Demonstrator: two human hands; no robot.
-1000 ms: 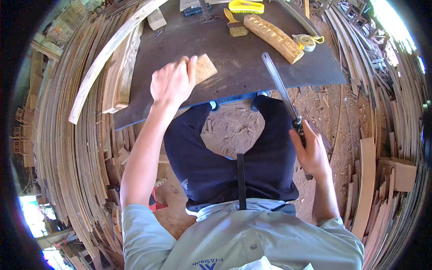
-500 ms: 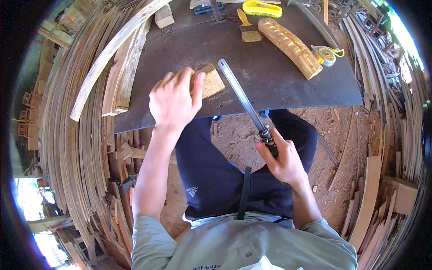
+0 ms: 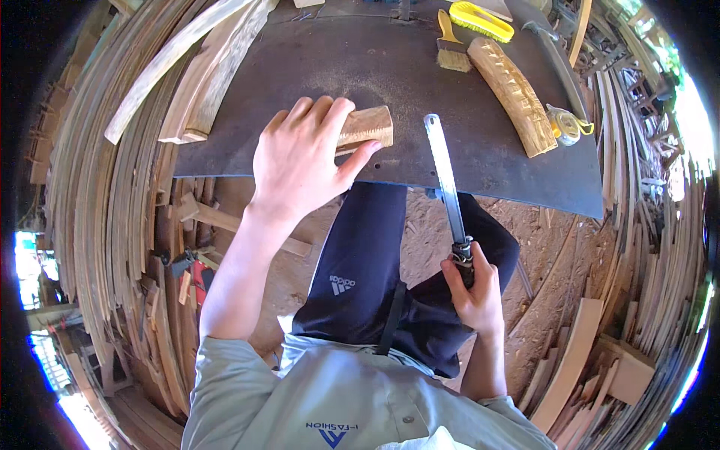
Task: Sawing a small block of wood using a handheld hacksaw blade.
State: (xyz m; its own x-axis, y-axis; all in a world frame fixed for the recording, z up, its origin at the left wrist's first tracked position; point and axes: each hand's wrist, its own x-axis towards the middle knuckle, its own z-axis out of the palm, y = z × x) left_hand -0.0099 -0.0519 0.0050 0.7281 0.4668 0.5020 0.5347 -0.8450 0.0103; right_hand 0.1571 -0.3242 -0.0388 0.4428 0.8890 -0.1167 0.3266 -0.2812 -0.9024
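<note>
My left hand (image 3: 304,154) is closed over a short wooden block (image 3: 371,124) near the front edge of the dark tabletop (image 3: 315,64). The thumb presses the block's near side, where a row of ridges or notches shows; the fingers hide its left part. To the right, my right hand (image 3: 476,296) grips the dark handle of a long, narrow metal tool (image 3: 446,176), which looks like a hacksaw seen edge-on. Its bar points up and away over the table edge, apart from the block. Pale dust lies on the tabletop beyond the block.
At the right of the table lie a notched curved wood piece (image 3: 514,97), a paintbrush (image 3: 452,49), a yellow scrub brush (image 3: 481,21) and a tape measure (image 3: 566,126). Long wood pieces (image 3: 199,67) overhang its left side. Stacked strips (image 3: 97,202) line both sides.
The block has been turned in my left hand, so its ridged side now shows. The metal tool has swung more upright. The whole view has shifted.
</note>
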